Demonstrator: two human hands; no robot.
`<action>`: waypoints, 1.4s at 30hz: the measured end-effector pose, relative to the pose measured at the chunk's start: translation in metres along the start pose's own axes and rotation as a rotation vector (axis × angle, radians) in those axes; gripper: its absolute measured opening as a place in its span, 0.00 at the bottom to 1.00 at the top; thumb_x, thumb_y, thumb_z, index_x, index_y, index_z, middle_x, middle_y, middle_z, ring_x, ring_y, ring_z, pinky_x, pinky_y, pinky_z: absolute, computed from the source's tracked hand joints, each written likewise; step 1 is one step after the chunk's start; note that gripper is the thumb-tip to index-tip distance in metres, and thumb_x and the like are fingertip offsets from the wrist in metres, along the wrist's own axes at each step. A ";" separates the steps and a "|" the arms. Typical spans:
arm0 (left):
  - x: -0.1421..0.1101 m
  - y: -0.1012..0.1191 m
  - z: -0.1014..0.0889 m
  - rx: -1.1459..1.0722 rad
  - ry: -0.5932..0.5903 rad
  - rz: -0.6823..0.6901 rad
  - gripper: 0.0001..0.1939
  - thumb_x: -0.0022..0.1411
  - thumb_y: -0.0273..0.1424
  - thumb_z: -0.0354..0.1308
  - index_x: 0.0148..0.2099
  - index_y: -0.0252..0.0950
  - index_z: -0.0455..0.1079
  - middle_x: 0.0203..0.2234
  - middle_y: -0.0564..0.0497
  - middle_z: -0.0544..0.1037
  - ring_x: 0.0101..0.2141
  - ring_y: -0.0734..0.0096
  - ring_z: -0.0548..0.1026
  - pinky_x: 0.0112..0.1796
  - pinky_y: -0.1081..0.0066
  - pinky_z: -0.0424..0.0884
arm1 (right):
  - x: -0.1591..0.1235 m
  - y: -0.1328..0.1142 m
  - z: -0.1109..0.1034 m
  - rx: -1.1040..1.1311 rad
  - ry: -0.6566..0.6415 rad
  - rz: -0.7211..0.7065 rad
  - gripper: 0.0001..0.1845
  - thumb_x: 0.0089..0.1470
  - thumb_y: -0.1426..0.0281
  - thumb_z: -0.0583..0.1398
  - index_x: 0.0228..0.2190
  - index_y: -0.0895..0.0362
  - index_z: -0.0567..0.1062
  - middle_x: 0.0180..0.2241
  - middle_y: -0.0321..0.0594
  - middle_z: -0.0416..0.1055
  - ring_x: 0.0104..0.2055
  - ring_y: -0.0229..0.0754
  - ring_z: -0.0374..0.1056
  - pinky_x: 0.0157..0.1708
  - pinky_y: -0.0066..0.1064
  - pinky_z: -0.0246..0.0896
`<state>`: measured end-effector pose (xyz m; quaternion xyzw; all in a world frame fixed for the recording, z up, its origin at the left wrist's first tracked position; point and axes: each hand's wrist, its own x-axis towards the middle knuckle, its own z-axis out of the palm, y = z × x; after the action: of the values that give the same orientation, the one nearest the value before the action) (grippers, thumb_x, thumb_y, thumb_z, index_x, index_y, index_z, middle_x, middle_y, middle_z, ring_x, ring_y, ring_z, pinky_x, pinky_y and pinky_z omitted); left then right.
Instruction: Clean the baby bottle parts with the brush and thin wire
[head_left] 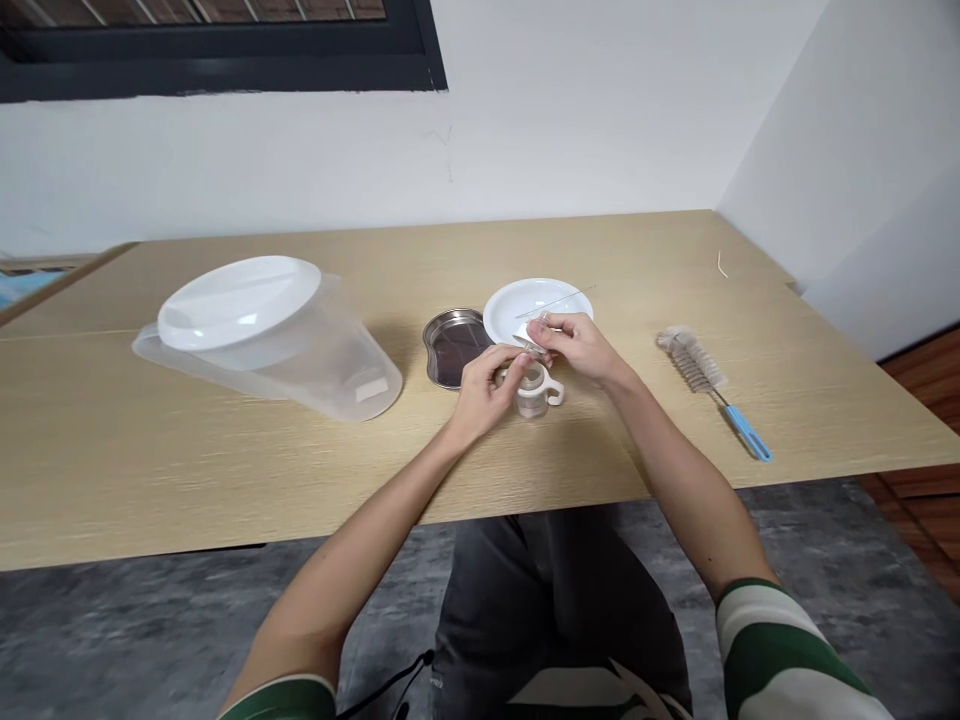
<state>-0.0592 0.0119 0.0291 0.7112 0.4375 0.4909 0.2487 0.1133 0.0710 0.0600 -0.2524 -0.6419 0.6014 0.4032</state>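
My left hand (489, 388) is closed in a pinch, its fingertips just above a small clear jar (533, 404) with a white handled collar. My right hand (576, 345) is closed too, its thumb and fingers meeting close to the left fingertips. A small shiny, pointed piece (528, 344) shows between the two hands; the fingers cover much of it, so its kind is unclear. Right behind the hands lies a white plate (504, 303), with a thin needle-like rod (559, 301) across it. To the left is a metal kidney dish (450, 352) with a dark-looking inside.
A large translucent pitcher (330, 350) with a white lid (240, 300) lies on its side at left. On the right is a bottle brush (694, 362) with a blue handle. A thin pale strip (721, 264) lies farther back. The table (225, 480) ends before my lap.
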 end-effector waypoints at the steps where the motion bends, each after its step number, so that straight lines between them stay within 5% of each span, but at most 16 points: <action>1: 0.000 0.000 0.000 0.003 0.005 0.000 0.17 0.70 0.43 0.54 0.44 0.37 0.77 0.41 0.46 0.82 0.43 0.64 0.78 0.48 0.65 0.71 | 0.001 0.001 0.001 0.031 0.008 0.009 0.26 0.50 0.47 0.67 0.22 0.57 0.73 0.22 0.33 0.64 0.26 0.34 0.59 0.27 0.28 0.58; 7: -0.001 -0.002 0.002 -0.023 0.028 -0.037 0.17 0.70 0.42 0.54 0.46 0.36 0.78 0.42 0.45 0.83 0.43 0.63 0.79 0.48 0.65 0.71 | 0.006 0.005 0.002 0.265 0.022 0.066 0.25 0.50 0.49 0.68 0.22 0.58 0.73 0.23 0.35 0.67 0.25 0.34 0.60 0.25 0.28 0.57; 28: 0.000 -0.005 0.008 -0.105 0.114 -0.104 0.19 0.69 0.45 0.54 0.44 0.35 0.78 0.40 0.46 0.82 0.41 0.65 0.78 0.45 0.67 0.72 | 0.019 0.030 0.009 0.573 0.138 0.237 0.18 0.54 0.53 0.65 0.32 0.55 0.72 0.27 0.38 0.73 0.24 0.37 0.61 0.26 0.31 0.66; 42: -0.005 -0.007 0.015 -0.063 0.192 -0.023 0.17 0.70 0.41 0.54 0.42 0.36 0.79 0.38 0.46 0.82 0.39 0.66 0.78 0.44 0.67 0.72 | 0.016 0.012 0.020 0.724 0.330 0.275 0.11 0.58 0.59 0.62 0.33 0.54 0.71 0.27 0.37 0.74 0.21 0.35 0.57 0.22 0.28 0.59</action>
<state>-0.0484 0.0122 0.0150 0.6477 0.4520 0.5671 0.2335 0.0857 0.0742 0.0531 -0.2707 -0.2761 0.7879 0.4793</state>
